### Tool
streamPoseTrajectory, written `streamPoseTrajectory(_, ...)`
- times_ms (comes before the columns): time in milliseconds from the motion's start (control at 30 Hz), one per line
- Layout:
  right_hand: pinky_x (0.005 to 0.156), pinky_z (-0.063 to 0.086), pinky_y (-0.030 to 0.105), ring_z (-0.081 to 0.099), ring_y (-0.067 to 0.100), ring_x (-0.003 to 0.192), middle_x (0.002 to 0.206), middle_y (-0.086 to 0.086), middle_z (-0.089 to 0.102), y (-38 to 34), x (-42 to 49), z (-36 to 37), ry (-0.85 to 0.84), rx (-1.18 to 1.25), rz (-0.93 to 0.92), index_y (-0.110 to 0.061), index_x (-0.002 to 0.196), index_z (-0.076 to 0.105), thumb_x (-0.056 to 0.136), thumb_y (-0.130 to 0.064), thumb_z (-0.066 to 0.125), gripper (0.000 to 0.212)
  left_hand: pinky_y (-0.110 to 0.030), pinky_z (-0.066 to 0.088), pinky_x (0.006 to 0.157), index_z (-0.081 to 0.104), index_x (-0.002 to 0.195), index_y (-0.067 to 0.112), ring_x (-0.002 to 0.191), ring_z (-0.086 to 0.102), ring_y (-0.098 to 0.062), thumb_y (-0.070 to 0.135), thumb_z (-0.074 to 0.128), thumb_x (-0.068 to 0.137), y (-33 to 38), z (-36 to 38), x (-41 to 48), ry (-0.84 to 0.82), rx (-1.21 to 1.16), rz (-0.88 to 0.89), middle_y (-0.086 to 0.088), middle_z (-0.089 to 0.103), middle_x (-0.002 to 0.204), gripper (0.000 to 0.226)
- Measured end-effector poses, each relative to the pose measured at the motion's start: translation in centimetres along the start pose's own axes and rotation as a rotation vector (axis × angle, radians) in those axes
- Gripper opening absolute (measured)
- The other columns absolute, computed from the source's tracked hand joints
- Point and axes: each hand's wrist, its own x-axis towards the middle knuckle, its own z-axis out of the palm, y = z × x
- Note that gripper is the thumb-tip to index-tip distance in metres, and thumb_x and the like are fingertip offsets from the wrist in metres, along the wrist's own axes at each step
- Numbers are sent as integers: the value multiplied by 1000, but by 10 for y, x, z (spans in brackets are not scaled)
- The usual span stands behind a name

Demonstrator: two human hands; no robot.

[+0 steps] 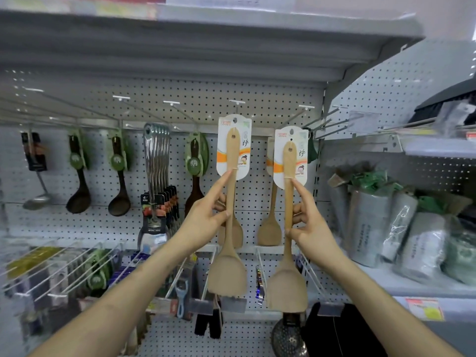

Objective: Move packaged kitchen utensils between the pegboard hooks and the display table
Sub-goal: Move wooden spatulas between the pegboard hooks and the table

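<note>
Two wooden spatulas with white and orange cards are held up in front of the pegboard (270,96). My left hand (206,215) grips the handle of the left spatula (229,269), its index finger stretched up along the handle to the card. My right hand (309,225) grips the right spatula (287,284) the same way. The left card's hole is just below a hook (237,103); the right card's hole is lower, near another hook (305,108). More wooden spatulas (270,228) hang behind.
Dark ladles (79,191), steel utensils (155,155) and green-carded spoons hang to the left. Wire hooks with packaged goods jut out below left. A shelf (206,34) overhangs above. Wrapped silver packs (373,222) stand on the right-hand shelf.
</note>
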Motion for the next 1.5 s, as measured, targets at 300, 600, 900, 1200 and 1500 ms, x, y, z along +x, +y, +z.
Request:
streamPoseTrajectory(300, 79, 62, 49, 63, 31, 98, 107, 9, 60, 0, 1, 3, 36, 30, -19, -65, 157, 26, 88, 18, 63, 114, -48, 60, 95, 22, 154, 71, 95, 67, -28, 0, 60, 103, -12, 4, -3, 0, 17, -11, -2, 57, 106, 95)
streamPoseTrajectory(600, 81, 61, 46, 63, 27, 94, 102, 8, 60, 5, 1, 2, 82, 28, -19, -65, 155, 29, 87, 19, 62, 114, -27, 58, 86, 24, 156, 67, 93, 65, -24, -2, 60, 103, -19, 4, 6, -1, -6, -4, 1, 56, 102, 95)
streamPoseTrajectory(900, 84, 60, 49, 63, 29, 96, 106, 8, 64, 13, 2, -4, 107, 38, -11, -69, 153, 29, 87, 17, 65, 114, -23, 58, 84, 25, 157, 65, 92, 66, -23, -2, 60, 102, -21, 7, 11, 9, -24, -4, -2, 58, 103, 94)
streamPoseTrajectory(1200, 84, 59, 45, 64, 30, 96, 109, 9, 61, 14, 3, -11, 120, 54, -13, -65, 154, 32, 84, 19, 64, 114, -35, 61, 91, 23, 156, 68, 97, 66, -29, -1, 61, 102, -26, 10, 19, 1, -5, -8, -7, 58, 107, 95)
streamPoseTrajectory(1500, 85, 61, 46, 66, 30, 97, 108, 9, 63, 27, 4, -11, 94, 59, -11, -64, 155, 32, 84, 17, 66, 113, -39, 62, 92, 22, 156, 68, 97, 68, -30, -2, 61, 102, -32, 13, 23, 0, -5, -5, -9, 58, 106, 96)
